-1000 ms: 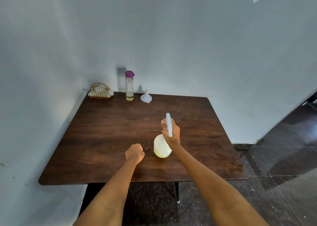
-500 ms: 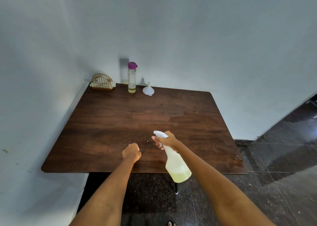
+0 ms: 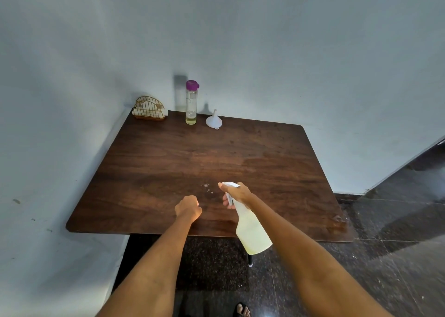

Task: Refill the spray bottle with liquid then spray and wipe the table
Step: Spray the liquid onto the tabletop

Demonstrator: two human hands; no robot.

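Looking down from head height, two bare forearms reach out over a dark brown wooden table (image 3: 168,162) pushed into the corner of a pale room. The right hand (image 3: 237,192) is wrapped around the neck of a white spray bottle (image 3: 250,230), fingers curled at the trigger, with the white nozzle pointing left and slightly away from the person. The bottle hangs tilted, its translucent body holding pale yellow-green liquid and extending back past the near edge of the table, above the dark speckled floor (image 3: 385,256). Just left of the nozzle, a small cluster of droplets (image 3: 207,188) glistens on the wood. The left hand (image 3: 188,208) is closed into a fist close to the tabletop near the front edge, just beside the droplets; whether it holds anything, or touches the wood, cannot be made out. Along the far edge of the table, near the wall, stand three things in a row: a gold wire napkin holder (image 3: 149,108) in the left corner, a tall clear bottle (image 3: 191,102) with a purple cap and a little yellowish liquid at its bottom, and a small white funnel (image 3: 214,120) resting wide end down. Toes (image 3: 242,310) of one foot show at the bottom of the view.
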